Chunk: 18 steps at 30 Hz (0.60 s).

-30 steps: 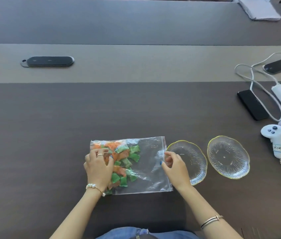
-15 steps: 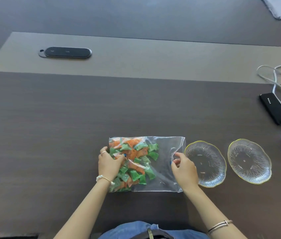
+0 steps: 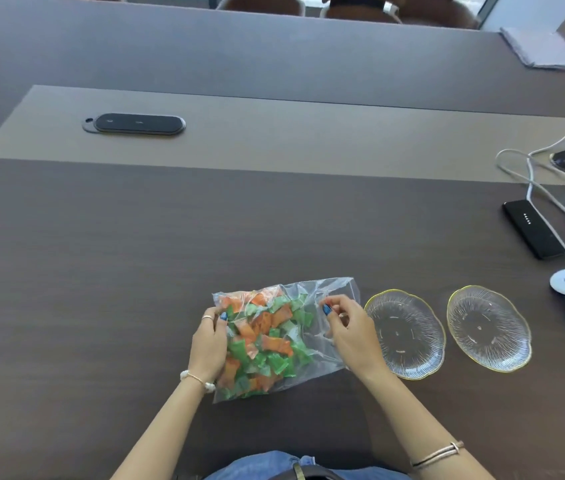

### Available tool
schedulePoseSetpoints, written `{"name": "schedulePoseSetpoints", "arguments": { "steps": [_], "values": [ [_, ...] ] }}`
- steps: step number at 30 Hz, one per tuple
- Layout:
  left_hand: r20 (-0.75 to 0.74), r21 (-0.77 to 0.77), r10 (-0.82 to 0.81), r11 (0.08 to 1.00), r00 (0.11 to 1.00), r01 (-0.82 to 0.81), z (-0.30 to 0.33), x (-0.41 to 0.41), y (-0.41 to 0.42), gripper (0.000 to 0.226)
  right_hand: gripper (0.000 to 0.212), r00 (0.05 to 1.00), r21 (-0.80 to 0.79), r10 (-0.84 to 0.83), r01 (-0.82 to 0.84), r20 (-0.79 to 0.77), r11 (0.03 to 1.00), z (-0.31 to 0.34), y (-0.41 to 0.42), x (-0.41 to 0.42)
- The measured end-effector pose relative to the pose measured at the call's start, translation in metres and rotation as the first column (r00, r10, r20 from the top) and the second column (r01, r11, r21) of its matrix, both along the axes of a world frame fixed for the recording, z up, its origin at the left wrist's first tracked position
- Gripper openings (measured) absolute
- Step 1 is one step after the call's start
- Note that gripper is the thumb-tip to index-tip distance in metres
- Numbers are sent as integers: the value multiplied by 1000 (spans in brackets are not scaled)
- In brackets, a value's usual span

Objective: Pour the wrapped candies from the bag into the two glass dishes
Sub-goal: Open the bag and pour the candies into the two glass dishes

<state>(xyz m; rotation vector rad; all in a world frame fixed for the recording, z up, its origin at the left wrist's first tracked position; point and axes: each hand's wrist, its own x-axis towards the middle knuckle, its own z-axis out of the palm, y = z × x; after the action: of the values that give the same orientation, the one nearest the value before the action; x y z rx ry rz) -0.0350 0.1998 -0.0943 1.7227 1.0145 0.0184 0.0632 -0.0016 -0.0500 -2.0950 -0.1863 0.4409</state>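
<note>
While my left hand (image 3: 209, 344) clamps the bag (image 3: 334, 292) of candies (image 3: 263, 337) near the table's (image 3: 101, 271) front edge, my right hand (image 3: 350, 332) pinches its mouth, just beside two glass dishes (image 3: 405, 332).

Bright, even daylight with soft shadows, seen through a wide-angle lens.

Light falls from the far side, where a pale window strip shows at the top edge. The dark desk (image 3: 101, 271) carries a mild sheen and only faint shadows under the forearms. Small glints sit on the clear bag (image 3: 329, 292) and the two glass dishes (image 3: 405, 370). Straight edges bow toward the frame borders. Detail is slightly soft throughout, with compression smear on the candies (image 3: 260, 337).
</note>
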Motion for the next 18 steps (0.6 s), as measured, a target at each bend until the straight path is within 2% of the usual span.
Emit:
{"name": "schedulePoseSetpoints", "arguments": {
  "steps": [4, 10, 18],
  "values": [
    [123, -213, 162, 968, 979, -134, 18, 11, -8, 25, 20, 998, 101, -68, 69, -19, 993, 8, -10, 6],
    [259, -425, 236, 898, 937, -108, 58, 28, -29, 21, 14, 987, 176, -158, 154, 5, 972, 20, -34, 15],
    [383, -511, 254, 859, 888, -25, 110, 44, -62, 24, 15, 951, 264, -308, 305, -31, 915, 36, -78, 26]
  ]
}}
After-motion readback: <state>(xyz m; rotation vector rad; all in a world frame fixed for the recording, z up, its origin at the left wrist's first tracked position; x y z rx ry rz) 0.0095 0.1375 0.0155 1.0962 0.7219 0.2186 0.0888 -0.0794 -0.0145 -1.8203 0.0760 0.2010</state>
